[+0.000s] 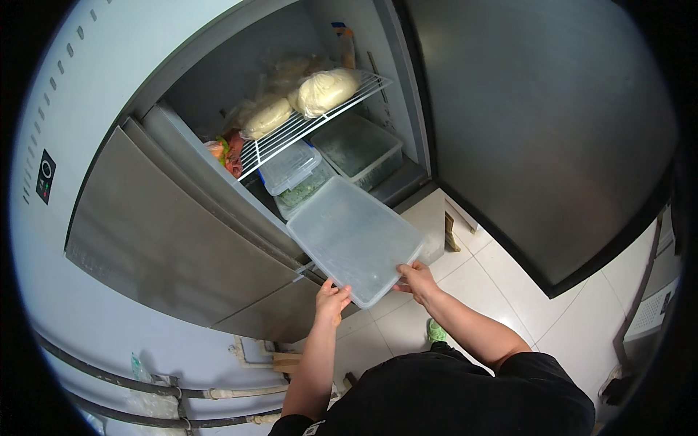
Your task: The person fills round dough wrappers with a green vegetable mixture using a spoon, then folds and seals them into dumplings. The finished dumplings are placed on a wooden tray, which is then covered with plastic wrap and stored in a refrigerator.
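Note:
A translucent plastic lid or shallow container (357,240) spans the space between me and the refrigerator opening, its far end near the lower compartment. My left hand (331,302) grips its near left corner, thumb on top. On the near right edge, my right hand (417,280) pinches the rim. Beyond its far end sits a clear plastic box (308,188) with chopped greens inside and a blue-clipped lid (289,163) tilted on top. To the right of that, a larger clear box (357,147) stands on the refrigerator floor; its contents are hard to make out.
Above the boxes, a white wire shelf (283,139) carries bagged pale dough-like lumps (327,92) and a red bag (233,152). The steel door (540,125) stands wide at right; another door (180,229) is closed at left. Pipes (136,384) run along the lower left wall.

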`<state>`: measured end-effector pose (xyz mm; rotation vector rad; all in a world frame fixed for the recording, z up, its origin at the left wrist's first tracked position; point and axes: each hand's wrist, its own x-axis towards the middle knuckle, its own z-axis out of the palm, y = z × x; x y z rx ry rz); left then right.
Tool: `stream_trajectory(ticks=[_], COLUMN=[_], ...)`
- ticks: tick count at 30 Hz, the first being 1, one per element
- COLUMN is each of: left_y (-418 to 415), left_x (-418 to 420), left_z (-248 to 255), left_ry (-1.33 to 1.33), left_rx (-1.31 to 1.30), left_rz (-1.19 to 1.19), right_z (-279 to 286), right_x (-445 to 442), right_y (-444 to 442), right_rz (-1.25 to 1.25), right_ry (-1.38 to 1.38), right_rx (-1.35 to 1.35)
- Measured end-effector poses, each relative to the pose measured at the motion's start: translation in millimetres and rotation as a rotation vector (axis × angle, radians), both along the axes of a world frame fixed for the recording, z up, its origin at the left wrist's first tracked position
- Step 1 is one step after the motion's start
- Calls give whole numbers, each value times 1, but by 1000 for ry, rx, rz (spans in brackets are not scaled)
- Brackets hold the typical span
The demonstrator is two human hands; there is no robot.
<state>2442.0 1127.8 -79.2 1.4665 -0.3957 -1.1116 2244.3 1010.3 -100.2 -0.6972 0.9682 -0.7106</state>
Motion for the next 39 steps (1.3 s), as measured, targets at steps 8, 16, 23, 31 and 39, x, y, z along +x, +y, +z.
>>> stream_trajectory(ticks=[8, 16, 23, 31, 39], left_y=[-2, -12, -11, -6, 6], left_x=[-6, -8, -15, -19, -43], left_z=[2, -4, 6, -9, 58], left_ry=[49, -22, -30, 59, -190], left_rx=[-113, -114, -47, -139, -369], left_rz=[23, 42, -2, -52, -161], right_z=[6, 10, 6, 28, 93], right_x=[-9, -3, -4, -32, -78], right_y=[-3, -7, -10, 2, 7], right_rz=[19, -27, -18, -49, -139], right_ry=[-64, -49, -33, 3, -95], right_rx=[-20, -7, 22, 50, 3])
